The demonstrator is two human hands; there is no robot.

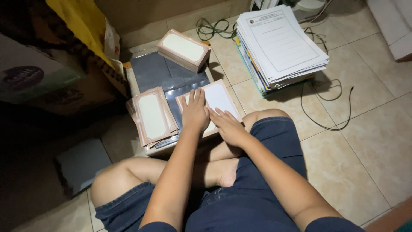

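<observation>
From my head camera, my left hand (195, 112) and right hand (227, 126) lie flat, fingers (192, 98) together, gripping nothing, on a white card (219, 98). Left of that card sits a fanned card stack (151, 116); behind it, a bundled pack (183, 48).

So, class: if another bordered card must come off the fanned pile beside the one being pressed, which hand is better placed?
Probably the left hand: it lies nearer the fanned pile. The right hand rests on the pressed card, farther off.

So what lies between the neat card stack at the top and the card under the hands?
Head view: only bare dark plastic sheet lies between the boxed stack and the pressed card.
</observation>
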